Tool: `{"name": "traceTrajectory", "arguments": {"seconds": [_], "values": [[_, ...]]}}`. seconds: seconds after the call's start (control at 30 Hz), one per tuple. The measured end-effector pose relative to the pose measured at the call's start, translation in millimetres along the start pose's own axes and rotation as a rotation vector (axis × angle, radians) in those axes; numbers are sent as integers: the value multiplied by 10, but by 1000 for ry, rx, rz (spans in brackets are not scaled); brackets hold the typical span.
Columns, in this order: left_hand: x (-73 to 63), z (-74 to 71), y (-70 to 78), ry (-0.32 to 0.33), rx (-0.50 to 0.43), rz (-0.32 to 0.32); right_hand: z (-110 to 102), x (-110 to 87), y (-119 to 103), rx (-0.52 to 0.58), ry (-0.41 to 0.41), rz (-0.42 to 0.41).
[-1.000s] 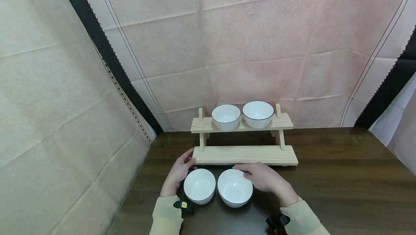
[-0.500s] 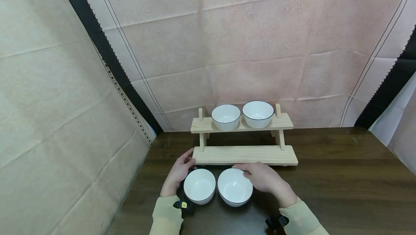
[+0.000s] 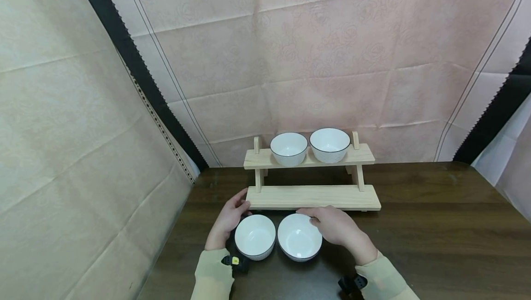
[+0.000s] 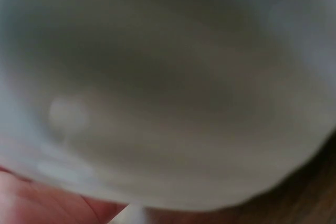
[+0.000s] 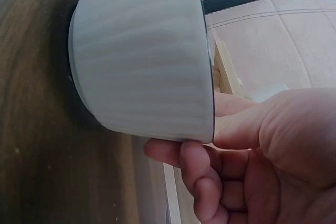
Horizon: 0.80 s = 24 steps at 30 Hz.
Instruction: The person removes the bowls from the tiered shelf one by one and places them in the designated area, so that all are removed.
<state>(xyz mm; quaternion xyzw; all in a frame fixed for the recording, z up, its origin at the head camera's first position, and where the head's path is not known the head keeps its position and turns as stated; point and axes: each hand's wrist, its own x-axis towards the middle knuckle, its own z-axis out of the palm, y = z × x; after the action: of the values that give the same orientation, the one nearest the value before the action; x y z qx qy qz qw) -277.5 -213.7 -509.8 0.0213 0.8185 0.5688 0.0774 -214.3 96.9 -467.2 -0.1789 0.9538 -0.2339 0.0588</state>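
Side by side on the dark table stand two white bowls with thin dark rims, the left bowl (image 3: pixel 255 238) and the right bowl (image 3: pixel 299 238). Behind them is a pale two-tier wooden stand (image 3: pixel 313 197). My left hand (image 3: pixel 227 220) is at the left front corner of its lower shelf, thumb and fingers around that corner. In the left wrist view the left bowl (image 4: pixel 168 98) fills most of the picture. My right hand (image 3: pixel 338 226) pinches the far right rim of the right bowl, its ribbed outside (image 5: pixel 147 61) large in the right wrist view, other fingers curled.
Two more white bowls, a left one (image 3: pixel 289 150) and a right one (image 3: pixel 329 145), sit on the upper shelf (image 3: pixel 362 154) between short pegs. A pale cloth backdrop (image 3: pixel 323 60) rises behind the table (image 3: pixel 435 226), and another cloth side (image 3: pixel 83 152) borders it at left.
The right bowl and my right hand have shifted very slightly toward the stand. My left hand, the left bowl and the stand look unmoved.
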Motion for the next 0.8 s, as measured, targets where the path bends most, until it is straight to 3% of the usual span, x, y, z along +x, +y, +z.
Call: {"name": "traceTrajectory", "arguments": {"seconds": [0.1, 0.2, 0.3, 0.8], "values": [[-72, -1, 106, -6, 9, 0, -5, 3, -5, 8, 1, -5], [-39, 3, 41, 7, 10, 6, -7, 5, -11, 12, 4, -6], [67, 5, -118, 23, 5, 0, 0, 5, -14, 17, 3, -5], [57, -6, -112, 12, 1, 10, 9, 0, -20, 40, 6, -15]]}}
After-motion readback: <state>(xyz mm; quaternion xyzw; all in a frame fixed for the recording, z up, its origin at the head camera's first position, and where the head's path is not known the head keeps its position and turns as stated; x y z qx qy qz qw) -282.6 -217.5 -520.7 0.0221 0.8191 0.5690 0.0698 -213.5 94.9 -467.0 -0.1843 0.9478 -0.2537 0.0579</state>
